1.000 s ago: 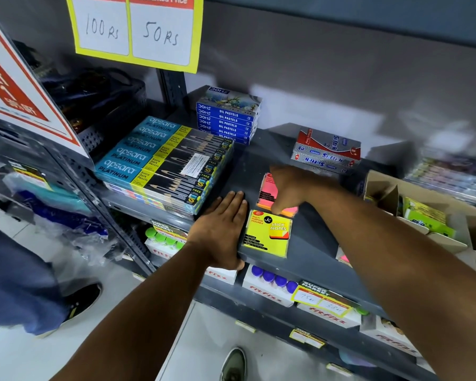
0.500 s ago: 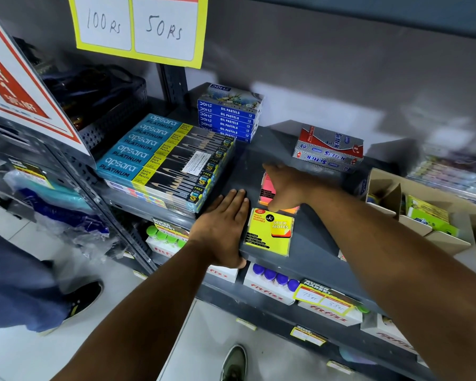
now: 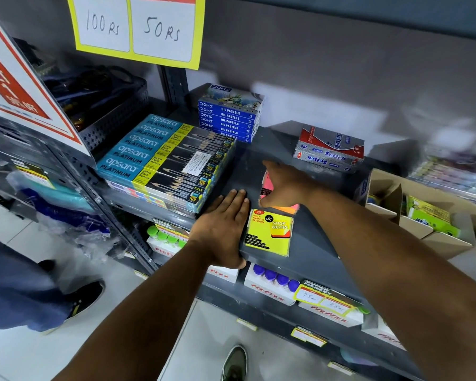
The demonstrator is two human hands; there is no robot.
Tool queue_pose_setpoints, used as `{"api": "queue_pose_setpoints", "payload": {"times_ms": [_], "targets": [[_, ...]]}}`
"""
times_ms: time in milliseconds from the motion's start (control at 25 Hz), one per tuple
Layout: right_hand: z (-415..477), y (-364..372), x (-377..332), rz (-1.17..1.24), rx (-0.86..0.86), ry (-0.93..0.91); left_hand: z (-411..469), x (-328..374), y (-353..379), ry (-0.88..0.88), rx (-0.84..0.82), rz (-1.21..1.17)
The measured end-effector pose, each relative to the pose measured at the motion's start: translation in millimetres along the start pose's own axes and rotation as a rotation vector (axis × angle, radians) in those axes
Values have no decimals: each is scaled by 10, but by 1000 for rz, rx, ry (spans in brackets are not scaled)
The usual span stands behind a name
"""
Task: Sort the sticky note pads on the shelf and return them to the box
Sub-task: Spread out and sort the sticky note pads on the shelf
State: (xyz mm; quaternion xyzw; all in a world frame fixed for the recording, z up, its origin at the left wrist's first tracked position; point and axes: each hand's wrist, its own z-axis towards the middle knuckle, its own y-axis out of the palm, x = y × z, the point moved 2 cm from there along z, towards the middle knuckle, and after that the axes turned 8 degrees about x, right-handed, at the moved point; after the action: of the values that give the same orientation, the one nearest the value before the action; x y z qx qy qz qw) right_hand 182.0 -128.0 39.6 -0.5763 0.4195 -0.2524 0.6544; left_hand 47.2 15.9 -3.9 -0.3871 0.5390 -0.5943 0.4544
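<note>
A yellow sticky note pad lies flat near the front edge of the grey shelf. Just behind it sits a pink sticky note pad, with an orange edge showing under it. My right hand lies on the pink pad, fingers curled round its sides, covering most of it. My left hand rests flat on the shelf, fingers together, touching the yellow pad's left side. The cardboard box with dividers stands at the right and holds a green pad.
Stacked Apsara pencil boxes lie left of my hands. Blue oil pastel boxes and red-and-silver Softek boxes stand behind. Bottles in white Fitfizz cartons fill the shelf below. A person's leg and shoe are at the left.
My right hand has shifted slightly on the pink pad and its thumb has spread out; my left hand has stayed flat beside the yellow pad.
</note>
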Motion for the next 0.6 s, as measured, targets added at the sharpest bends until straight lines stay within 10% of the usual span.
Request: {"api": "queue_pose_setpoints", "payload": {"times_ms": [600], "targets": [[-54,-179,69,-40,-134,52,5,3,-2,-6,-5,-1]]}}
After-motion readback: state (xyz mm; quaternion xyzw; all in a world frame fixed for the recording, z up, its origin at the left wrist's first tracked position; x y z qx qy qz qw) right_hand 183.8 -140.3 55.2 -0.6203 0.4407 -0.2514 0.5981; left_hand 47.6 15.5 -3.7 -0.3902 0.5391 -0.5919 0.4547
